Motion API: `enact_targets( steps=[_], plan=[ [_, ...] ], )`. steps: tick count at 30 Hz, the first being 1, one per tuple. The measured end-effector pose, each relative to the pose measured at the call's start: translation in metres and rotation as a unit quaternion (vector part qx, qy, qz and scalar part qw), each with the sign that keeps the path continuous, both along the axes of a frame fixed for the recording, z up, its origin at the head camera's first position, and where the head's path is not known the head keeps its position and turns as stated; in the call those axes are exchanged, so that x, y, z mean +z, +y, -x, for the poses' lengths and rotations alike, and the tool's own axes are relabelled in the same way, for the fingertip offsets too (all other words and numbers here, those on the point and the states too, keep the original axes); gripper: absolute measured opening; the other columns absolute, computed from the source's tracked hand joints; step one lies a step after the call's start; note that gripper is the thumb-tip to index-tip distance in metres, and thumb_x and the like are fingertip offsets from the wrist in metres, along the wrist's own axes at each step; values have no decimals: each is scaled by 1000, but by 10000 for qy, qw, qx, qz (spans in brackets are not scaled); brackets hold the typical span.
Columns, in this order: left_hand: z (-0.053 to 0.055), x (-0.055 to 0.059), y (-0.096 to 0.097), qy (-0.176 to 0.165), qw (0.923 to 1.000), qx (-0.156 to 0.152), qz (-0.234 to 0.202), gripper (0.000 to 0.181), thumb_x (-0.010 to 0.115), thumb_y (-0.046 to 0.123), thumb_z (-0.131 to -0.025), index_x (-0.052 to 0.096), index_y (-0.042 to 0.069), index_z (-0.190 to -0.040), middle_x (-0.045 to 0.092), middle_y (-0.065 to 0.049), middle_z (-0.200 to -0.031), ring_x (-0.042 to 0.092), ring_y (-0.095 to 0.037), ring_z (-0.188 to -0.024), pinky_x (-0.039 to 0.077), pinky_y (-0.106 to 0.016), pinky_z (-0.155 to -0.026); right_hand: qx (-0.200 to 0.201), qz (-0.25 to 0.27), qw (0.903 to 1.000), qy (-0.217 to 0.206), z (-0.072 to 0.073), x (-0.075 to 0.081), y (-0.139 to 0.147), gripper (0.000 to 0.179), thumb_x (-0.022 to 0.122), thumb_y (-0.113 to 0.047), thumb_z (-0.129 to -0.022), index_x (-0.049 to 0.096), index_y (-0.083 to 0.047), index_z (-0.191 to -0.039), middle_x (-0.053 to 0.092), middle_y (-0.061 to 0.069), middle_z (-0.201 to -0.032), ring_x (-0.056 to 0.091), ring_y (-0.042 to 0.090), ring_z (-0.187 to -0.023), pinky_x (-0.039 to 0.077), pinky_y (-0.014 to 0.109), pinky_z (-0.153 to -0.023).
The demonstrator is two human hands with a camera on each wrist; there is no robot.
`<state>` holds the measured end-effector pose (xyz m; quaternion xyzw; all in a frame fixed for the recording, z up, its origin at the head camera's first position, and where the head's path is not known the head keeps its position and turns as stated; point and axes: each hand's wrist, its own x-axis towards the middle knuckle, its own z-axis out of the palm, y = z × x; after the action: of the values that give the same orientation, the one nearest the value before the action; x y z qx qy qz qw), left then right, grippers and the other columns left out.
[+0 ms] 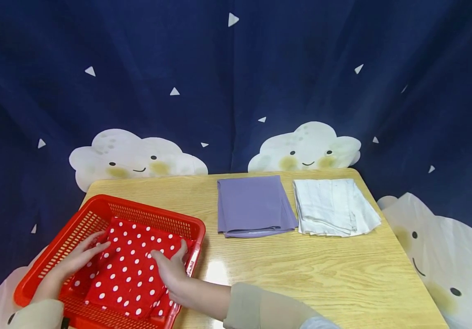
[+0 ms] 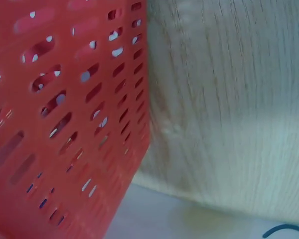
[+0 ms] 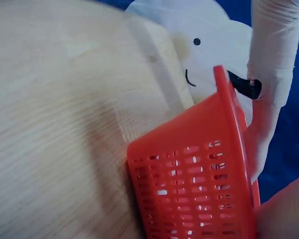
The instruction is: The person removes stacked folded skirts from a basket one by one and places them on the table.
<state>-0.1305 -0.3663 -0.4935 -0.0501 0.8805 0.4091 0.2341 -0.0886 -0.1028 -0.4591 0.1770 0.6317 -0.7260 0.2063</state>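
Cloth (image 1: 126, 269), red with white dots, lying folded inside the red basket (image 1: 149, 210), likely light, soft and floppy, best lifted by opposite edges, left grip (image 1: 77, 261) and right grip (image 1: 172, 274) spread, unclosed.

White glare on the table (image 1: 322, 274) beside the basket (image 1: 149, 209) (wrist views soft, hazy)

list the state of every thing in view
Red perforated plastic basket: upright, open-topped
Red white-dotted cloth: folded, in basket
Purple rectangular cloth: folded, flat
White rectangular cloth: folded, edges uneven
Left hand: open, in basket
Right hand: open, in basket
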Motion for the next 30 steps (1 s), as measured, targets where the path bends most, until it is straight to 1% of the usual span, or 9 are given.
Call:
enact_targets(
  steps=[4, 7, 9, 11, 17, 20, 24, 26, 30],
  plan=[
    [-1, -3, 2, 220, 9996, 38, 166, 75, 49, 35, -91, 11, -7, -140, 22, -37, -132, 35, -50, -111, 46, -47, -80, -171, -9, 9995, -251, 0, -3, -4, 92, 63, -27, -79, 0, -8, -144, 34, 26, -128, 48, 37, -108, 34, 53, -96],
    [-1, -5, 4, 106, 9996, 93, 263, 78, 49, 38, -90, 9, -6, -141, 20, -37, -134, 32, -51, -113, 43, -56, -85, -318, -58, 9987, -395, 1, -6, -7, 94, 64, -26, -77, 1, -6, -144, 34, 27, -127, 48, 37, -106, 35, 53, -95],
    [-1, -5, 5, -54, 9994, 143, 317, 81, 49, 41, -90, 6, -4, -143, 17, -37, -135, 31, -52, -114, 40, -59, -87, -354, -68, 9983, -467, 1, -8, -9, 95, 64, -25, -75, 0, -6, -144, 39, 27, -122, 50, 36, -103, 38, 53, -93],
    [0, -5, 6, -166, 9989, 196, 389, 83, 48, 44, -90, 5, -3, -143, 15, -37, -136, 29, -53, -115, 40, -60, -87, -401, -109, 9978, -517, 2, -11, -11, 97, 65, -24, -73, 0, -5, -144, 39, 27, -122, 50, 37, -104, 38, 53, -92],
    [0, -6, 5, -137, 9987, 235, 427, 85, 49, 44, -89, 5, -3, -143, 14, -37, -137, 28, -53, -115, 39, -61, -88, -491, -216, 9971, -539, 4, -16, -14, 101, 66, -19, -70, -1, -3, -144, 20, 33, -138, 36, 42, -118, 27, 56, -100],
    [0, -7, 5, -52, 9989, 228, 413, 83, 49, 43, -89, 6, -4, -143, 15, -37, -136, 28, -52, -115, 39, -60, -87, -537, -200, 9969, -542, 5, -18, -14, 101, 66, -17, -70, -2, -2, -144, 23, 32, -136, 36, 41, -118, 27, 57, -100],
    [0, -10, 6, 80, 9989, 202, 418, 82, 50, 42, -89, 9, -4, -143, 18, -37, -136, 29, -51, -115, 39, -61, -87, -576, -89, 9964, -619, 8, -19, -14, 100, 65, -16, -71, -3, -2, -143, 37, 29, -123, 45, 41, -108, 34, 58, -94],
    [1, -11, 7, 134, 9988, 200, 437, 82, 51, 42, -89, 10, -4, -143, 19, -37, -135, 28, -51, -115, 38, -61, -87, -558, -5, 9957, -738, 11, -20, -13, 99, 64, -16, -72, -4, -3, -143, 41, 28, -117, 46, 43, -106, 35, 60, -92],
    [2, -14, 9, 139, 9977, 261, 611, 83, 53, 44, -87, 13, -2, -142, 20, -37, -133, 28, -50, -113, 39, -60, -86, -565, 130, 9943, -899, 15, -23, -12, 99, 64, -12, -72, -4, -6, -143, 42, 28, -114, 48, 46, -104, 37, 61, -89]
  ],
)
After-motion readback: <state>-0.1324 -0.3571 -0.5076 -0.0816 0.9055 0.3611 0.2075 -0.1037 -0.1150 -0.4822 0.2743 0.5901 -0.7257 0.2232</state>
